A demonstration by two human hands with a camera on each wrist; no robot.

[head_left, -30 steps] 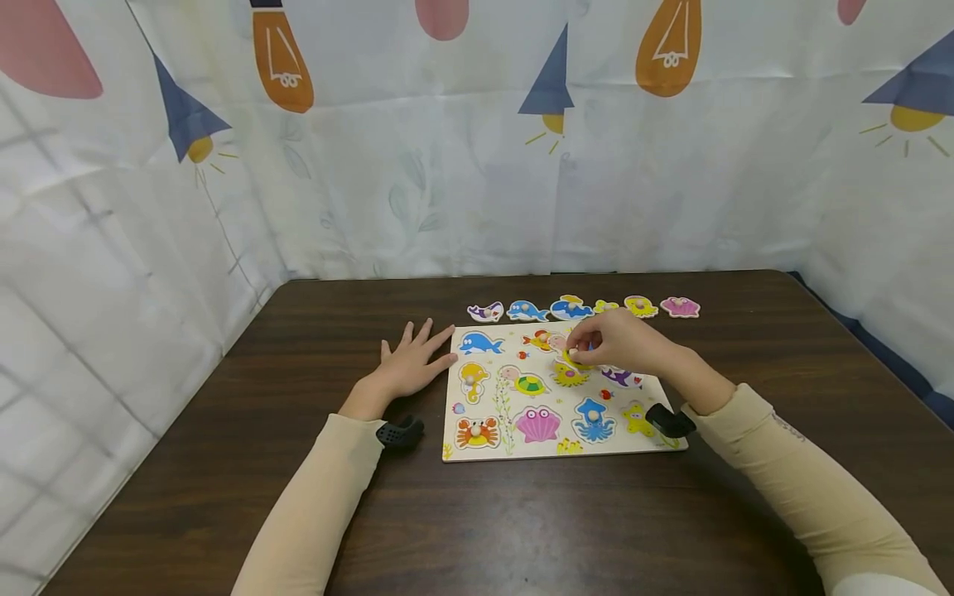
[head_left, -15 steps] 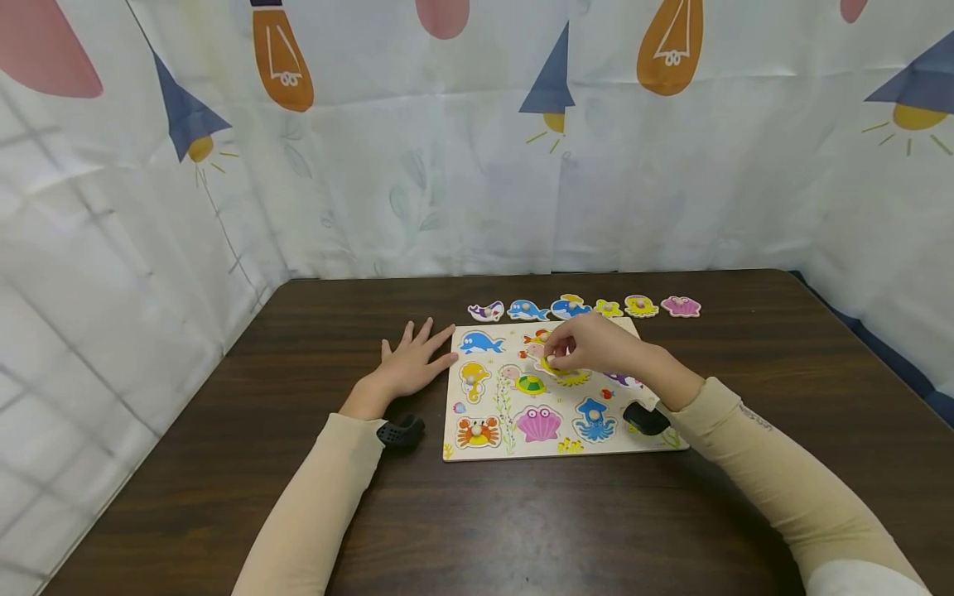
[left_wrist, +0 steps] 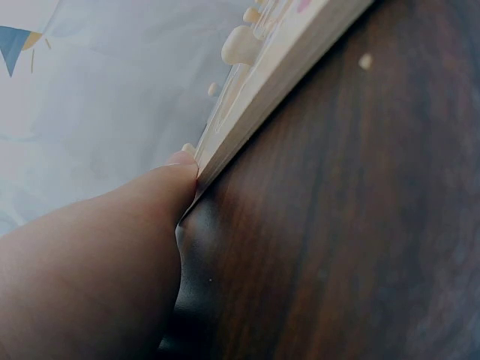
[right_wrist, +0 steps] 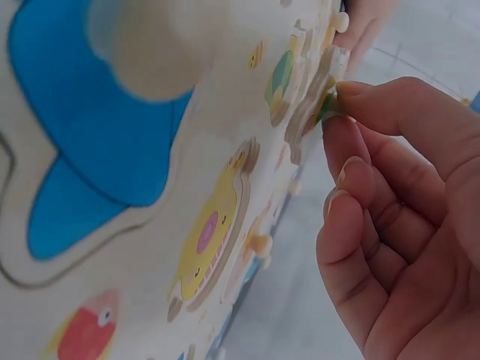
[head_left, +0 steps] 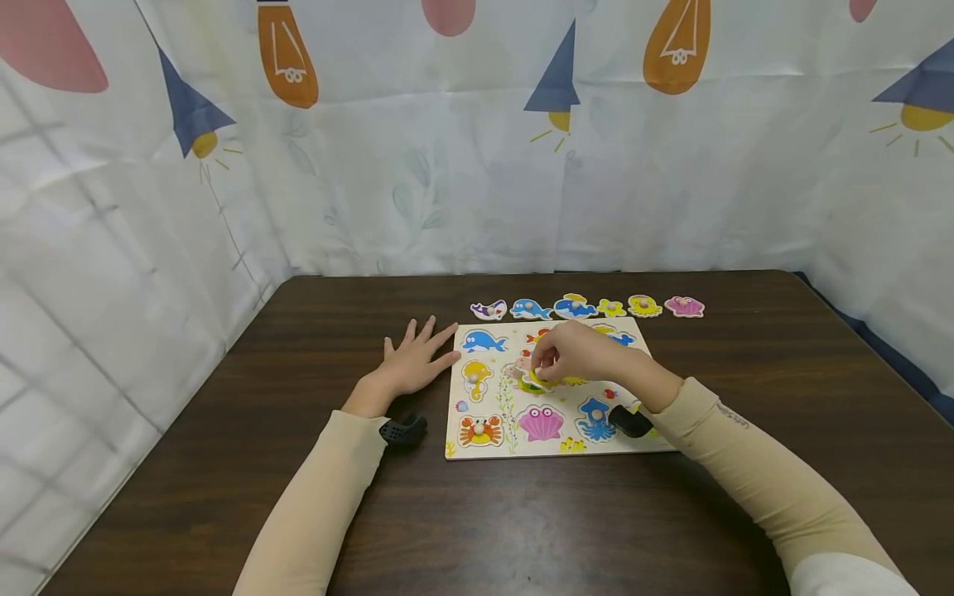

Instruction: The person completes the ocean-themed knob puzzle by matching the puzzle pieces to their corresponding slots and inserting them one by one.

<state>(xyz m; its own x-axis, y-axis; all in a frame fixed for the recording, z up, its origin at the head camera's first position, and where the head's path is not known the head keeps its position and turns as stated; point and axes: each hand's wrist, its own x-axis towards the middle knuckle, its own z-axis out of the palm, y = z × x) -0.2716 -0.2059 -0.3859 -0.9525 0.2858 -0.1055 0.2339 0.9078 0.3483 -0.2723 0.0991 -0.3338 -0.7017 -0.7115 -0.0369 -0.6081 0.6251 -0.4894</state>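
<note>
The right hand (head_left: 577, 352) pinches a flat wooden turtle piece (head_left: 531, 382) over the puzzle board (head_left: 514, 443). The left hand (head_left: 412, 364) rests flat, fingers spread, thumb touching the board's edge.

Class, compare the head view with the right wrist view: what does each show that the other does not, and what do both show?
Only the head view shows the left hand flat on the table beside the puzzle board, and six loose pieces in a row behind it. Only the right wrist view shows the fingertips pinching the turtle piece by its edge. Both show the right hand at the board.
</note>
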